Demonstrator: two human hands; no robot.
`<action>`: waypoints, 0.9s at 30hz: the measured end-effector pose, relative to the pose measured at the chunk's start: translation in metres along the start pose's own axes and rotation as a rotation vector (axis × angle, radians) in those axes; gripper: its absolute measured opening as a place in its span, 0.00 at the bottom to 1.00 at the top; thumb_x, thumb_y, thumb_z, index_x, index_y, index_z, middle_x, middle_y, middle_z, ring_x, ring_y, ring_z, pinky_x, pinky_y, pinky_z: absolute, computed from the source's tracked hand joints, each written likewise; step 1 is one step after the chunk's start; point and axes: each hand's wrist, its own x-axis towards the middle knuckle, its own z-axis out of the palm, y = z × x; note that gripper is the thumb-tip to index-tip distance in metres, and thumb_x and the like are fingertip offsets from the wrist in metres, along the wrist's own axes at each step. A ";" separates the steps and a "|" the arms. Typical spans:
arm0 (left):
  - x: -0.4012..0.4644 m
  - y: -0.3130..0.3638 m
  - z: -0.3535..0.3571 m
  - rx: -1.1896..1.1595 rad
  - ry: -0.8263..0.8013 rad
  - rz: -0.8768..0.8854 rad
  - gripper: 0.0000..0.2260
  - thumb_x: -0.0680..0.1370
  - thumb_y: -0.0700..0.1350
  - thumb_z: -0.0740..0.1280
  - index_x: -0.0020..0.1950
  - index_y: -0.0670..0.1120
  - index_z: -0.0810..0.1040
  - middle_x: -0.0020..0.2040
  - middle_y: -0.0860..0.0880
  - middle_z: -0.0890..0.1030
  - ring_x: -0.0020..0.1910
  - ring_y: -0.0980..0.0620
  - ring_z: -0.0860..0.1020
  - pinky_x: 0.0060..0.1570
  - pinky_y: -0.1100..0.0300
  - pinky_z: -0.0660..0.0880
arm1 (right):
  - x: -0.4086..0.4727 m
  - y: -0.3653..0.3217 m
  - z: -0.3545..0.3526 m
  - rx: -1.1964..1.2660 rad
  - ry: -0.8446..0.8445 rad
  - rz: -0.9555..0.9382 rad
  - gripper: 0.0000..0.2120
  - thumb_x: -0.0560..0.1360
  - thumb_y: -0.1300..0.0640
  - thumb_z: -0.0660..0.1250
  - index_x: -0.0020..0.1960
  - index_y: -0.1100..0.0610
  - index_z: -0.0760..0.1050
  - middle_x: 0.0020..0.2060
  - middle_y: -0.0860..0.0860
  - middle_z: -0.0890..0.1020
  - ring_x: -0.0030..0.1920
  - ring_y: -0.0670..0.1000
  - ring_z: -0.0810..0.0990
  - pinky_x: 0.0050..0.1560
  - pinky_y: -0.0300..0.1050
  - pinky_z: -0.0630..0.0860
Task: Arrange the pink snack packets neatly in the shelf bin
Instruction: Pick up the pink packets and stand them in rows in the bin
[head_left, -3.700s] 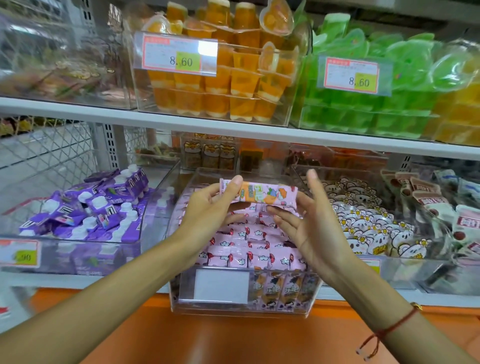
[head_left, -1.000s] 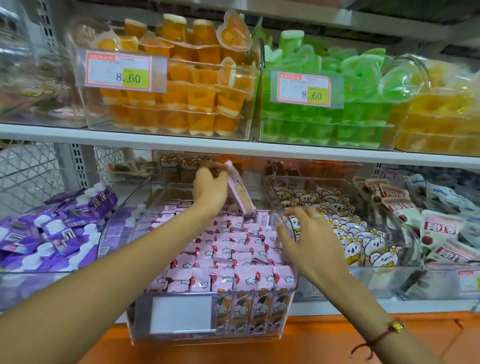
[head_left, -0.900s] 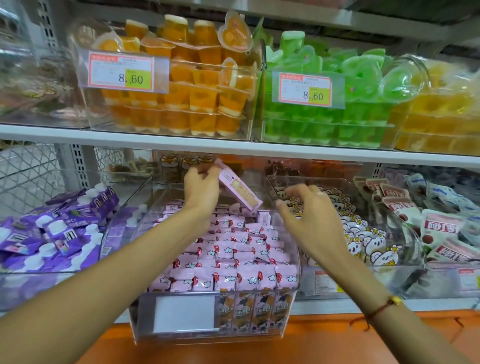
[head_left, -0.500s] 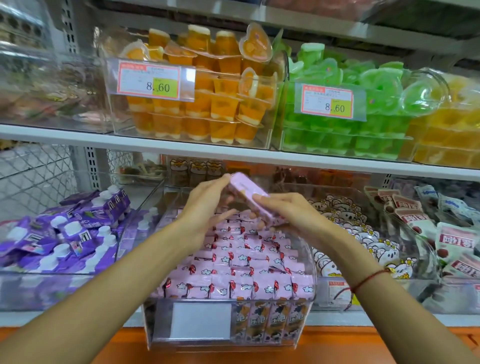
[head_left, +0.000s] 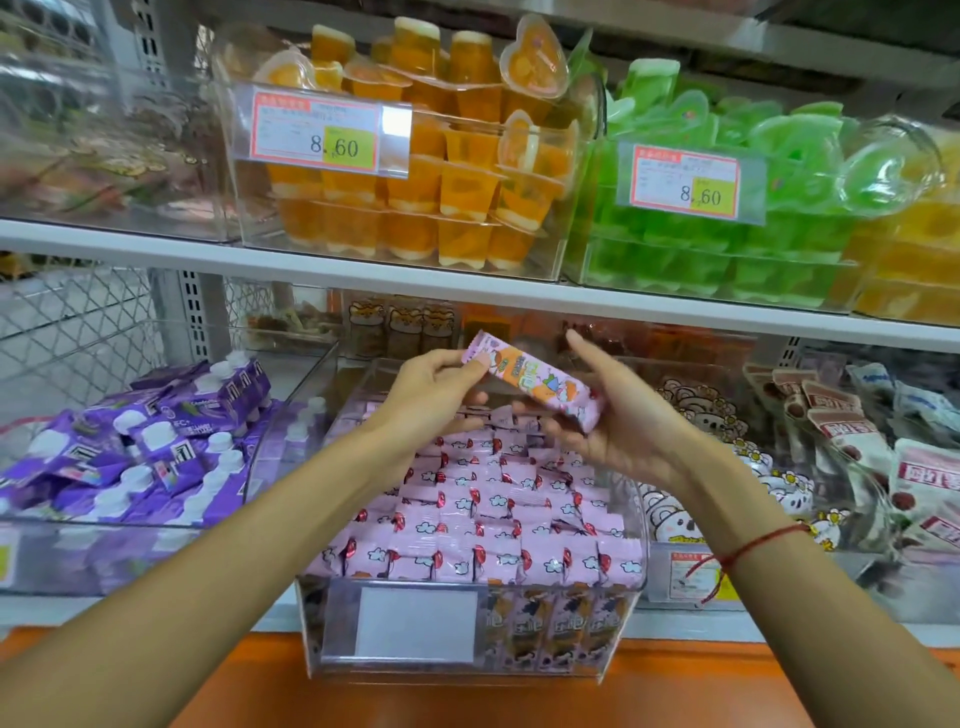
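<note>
A long pink snack packet (head_left: 535, 381) with an orange panel hangs tilted above the clear shelf bin (head_left: 621, 631), its left end higher. My left hand (head_left: 431, 395) pinches the packet's upper left end between thumb and fingers. My right hand (head_left: 618, 415) cups the lower right end from beneath, forefinger raised. Rows of pink snack packets (head_left: 483, 525) stand upright in the bin below both hands, filling it from front to back. More packets show through the bin's front wall beside a blank white label (head_left: 415, 623).
A bin of purple pouches (head_left: 150, 447) stands to the left, bins of bear-print sweets (head_left: 691, 415) and white packs (head_left: 883, 457) to the right. The white shelf board (head_left: 467, 291) above carries orange (head_left: 415, 156) and green jelly cup bins (head_left: 717, 208). An orange ledge (head_left: 467, 696) runs below.
The packet has turned face up and lies longer across both hands. My right hand slid to its lower right end and my left hand moved to its upper left end.
</note>
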 end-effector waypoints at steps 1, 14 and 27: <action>0.000 -0.002 0.001 -0.002 0.019 -0.004 0.12 0.80 0.46 0.63 0.62 0.45 0.75 0.49 0.50 0.81 0.44 0.58 0.78 0.38 0.65 0.80 | 0.000 -0.002 0.000 0.020 0.037 -0.042 0.22 0.71 0.46 0.68 0.55 0.63 0.75 0.44 0.60 0.84 0.31 0.50 0.82 0.28 0.36 0.79; 0.019 -0.058 0.000 1.288 -0.369 0.177 0.19 0.82 0.50 0.51 0.73 0.53 0.63 0.73 0.48 0.66 0.69 0.45 0.65 0.64 0.51 0.65 | 0.007 0.026 -0.020 -1.084 0.578 -0.610 0.18 0.71 0.60 0.73 0.54 0.54 0.66 0.35 0.46 0.78 0.31 0.41 0.75 0.28 0.29 0.69; 0.022 -0.046 -0.002 1.292 -0.408 0.194 0.14 0.81 0.51 0.57 0.64 0.50 0.73 0.67 0.48 0.74 0.63 0.44 0.71 0.60 0.51 0.66 | 0.039 0.022 -0.019 -1.852 0.194 -0.276 0.10 0.77 0.53 0.65 0.56 0.54 0.78 0.53 0.50 0.83 0.52 0.52 0.81 0.54 0.49 0.78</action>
